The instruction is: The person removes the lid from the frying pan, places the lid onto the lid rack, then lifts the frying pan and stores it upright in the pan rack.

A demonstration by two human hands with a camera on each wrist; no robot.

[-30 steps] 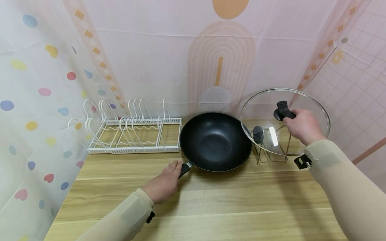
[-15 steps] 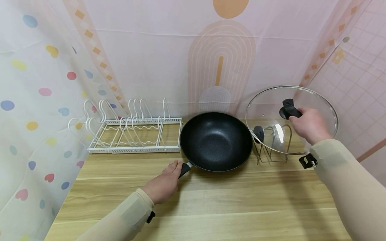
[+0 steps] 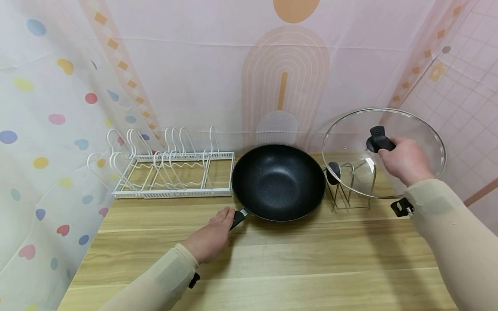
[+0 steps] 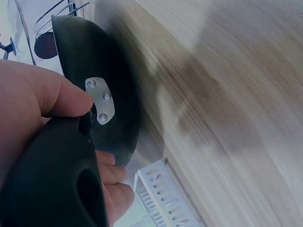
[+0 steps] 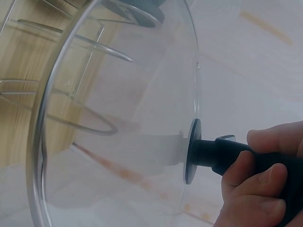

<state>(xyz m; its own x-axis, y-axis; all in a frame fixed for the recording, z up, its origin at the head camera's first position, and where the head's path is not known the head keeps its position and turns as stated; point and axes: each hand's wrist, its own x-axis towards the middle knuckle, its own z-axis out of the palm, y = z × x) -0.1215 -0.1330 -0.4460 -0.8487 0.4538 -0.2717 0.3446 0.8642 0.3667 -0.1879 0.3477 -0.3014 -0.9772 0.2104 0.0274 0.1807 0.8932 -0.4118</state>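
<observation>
A black wok (image 3: 278, 185) stands on the wooden table with its handle (image 3: 237, 219) pointing front left. My left hand (image 3: 208, 237) grips that handle; in the left wrist view the thumb (image 4: 71, 97) lies on one side and the fingertips (image 4: 116, 187) show on the other. Up at the right, my right hand (image 3: 404, 160) holds a large clear glass lid (image 3: 350, 134) by its black knob (image 3: 379, 140). The lid is tilted, raised above a small metal wire rack (image 3: 350, 207) and partly in front of it. In the right wrist view several fingers curl round the black knob (image 5: 222, 153).
Left of the wok lies a white wire dish rack (image 3: 186, 194) with several upright loops. A dark round thing (image 3: 333, 173) stands at the metal rack, its kind unclear. Patterned curtains (image 3: 186, 86) hang behind and beside the wooden table (image 3: 295, 268).
My right hand has carried the glass lid to the right and slightly upward, uncovering more of the metal rack. The left hand and the wok have stayed in place.
</observation>
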